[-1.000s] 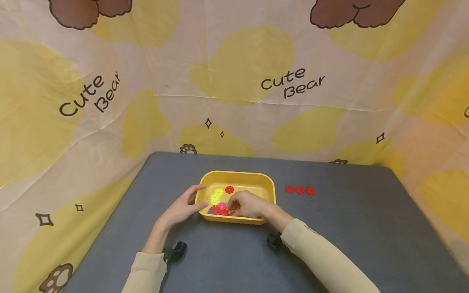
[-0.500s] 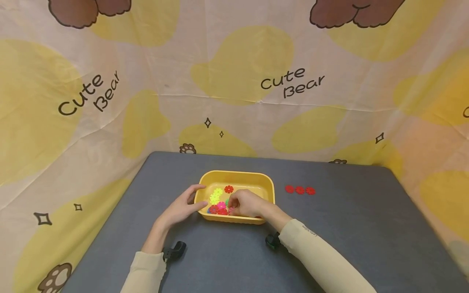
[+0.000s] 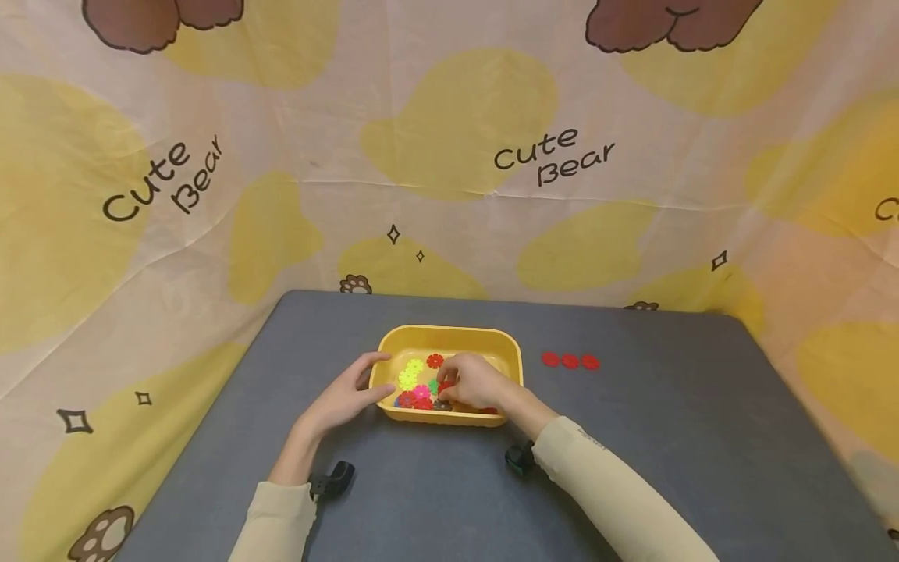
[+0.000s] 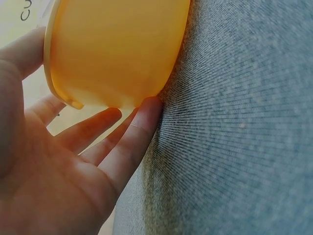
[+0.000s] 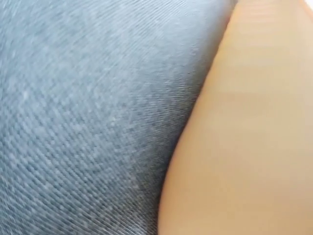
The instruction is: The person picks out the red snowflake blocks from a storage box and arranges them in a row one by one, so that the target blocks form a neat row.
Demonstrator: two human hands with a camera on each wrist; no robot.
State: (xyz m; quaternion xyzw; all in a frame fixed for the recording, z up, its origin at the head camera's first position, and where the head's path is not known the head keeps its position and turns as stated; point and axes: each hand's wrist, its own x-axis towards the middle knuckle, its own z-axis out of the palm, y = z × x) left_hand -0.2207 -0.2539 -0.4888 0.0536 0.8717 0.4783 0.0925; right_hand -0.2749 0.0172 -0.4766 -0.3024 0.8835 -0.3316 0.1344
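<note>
In the head view a yellow plastic basin (image 3: 449,418) stands on the table, with several flower-shaped plastic discs inside it. My left hand (image 3: 346,400) holds the basin's left end, thumb and index finger at the rim. The left wrist view shows the fingers (image 4: 128,147) of that hand against the basin's outer wall (image 4: 117,49). Inside the basin, my right hand (image 3: 479,386) pinches a red flower-shaped disc (image 3: 445,386). Under its fingertips lies a dark disc (image 3: 442,406), beside pink and red ones. Yellow discs (image 3: 410,376) sit to the left, and a single red disc (image 3: 435,361) behind.
Three red discs (image 3: 570,361) lie in a row on the grey table (image 3: 435,484), right of the basin. A printed cloth (image 3: 449,117) hangs behind the table and along its sides. In the right wrist view the basin's wall (image 5: 239,147) fills the right side.
My right hand has risen slightly from the discs with a red one between its fingertips, uncovering a dark disc. The left hand keeps its place on the basin.
</note>
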